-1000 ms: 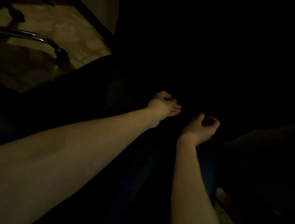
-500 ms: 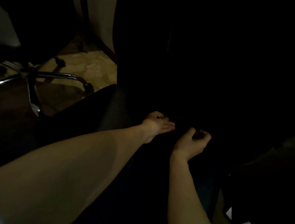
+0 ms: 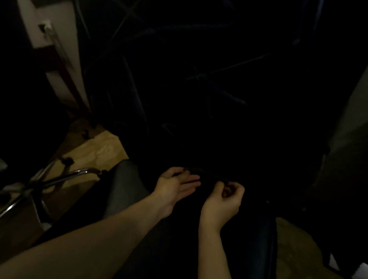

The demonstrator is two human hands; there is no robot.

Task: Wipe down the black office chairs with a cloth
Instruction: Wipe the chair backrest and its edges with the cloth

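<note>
Since the earlier frame the view has tilted up, showing more of the dark chair (image 3: 204, 96). The left hand (image 3: 174, 186) lies flat and relaxed. The right hand (image 3: 224, 198) pinches a dark cloth (image 3: 206, 173) stretched between both hands over the seat.

Dim view: the left hand (image 3: 178, 184), fingers straight, and the right hand (image 3: 223, 199), fingers curled, hold a dark cloth (image 3: 206, 173) over a black chair seat (image 3: 125, 185); chrome chair base (image 3: 41, 184) at left.
</note>
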